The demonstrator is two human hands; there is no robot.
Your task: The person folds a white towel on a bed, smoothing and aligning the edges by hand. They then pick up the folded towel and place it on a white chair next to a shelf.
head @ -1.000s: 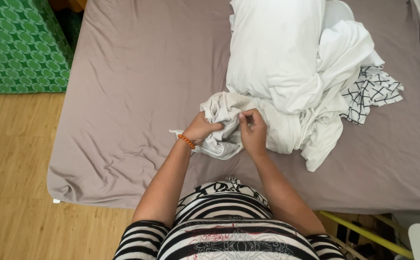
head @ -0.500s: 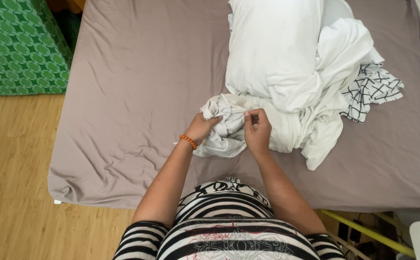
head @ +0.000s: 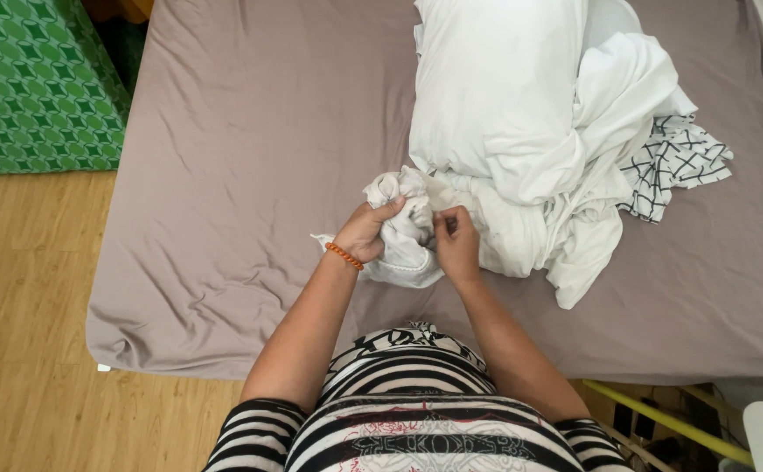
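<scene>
Left hand [head: 365,234] bunched tight on white cloth [head: 403,229], near bed [head: 224,175] front edge. Right hand [head: 456,240] pinching same cloth beside it, probably hunting hem. Cloth touching white pile [head: 521,114]; checked piece [head: 674,166] tucked behind.

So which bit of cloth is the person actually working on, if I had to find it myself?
Start at the wide grey-brown bed sheet and find the big heap of white bedding on it. At the heap's near-left edge sits a small crumpled white cloth, gripped between the left hand and right hand. Unlike the black-and-white grid-patterned fabric on the heap's far right, it is plain and held.
</scene>
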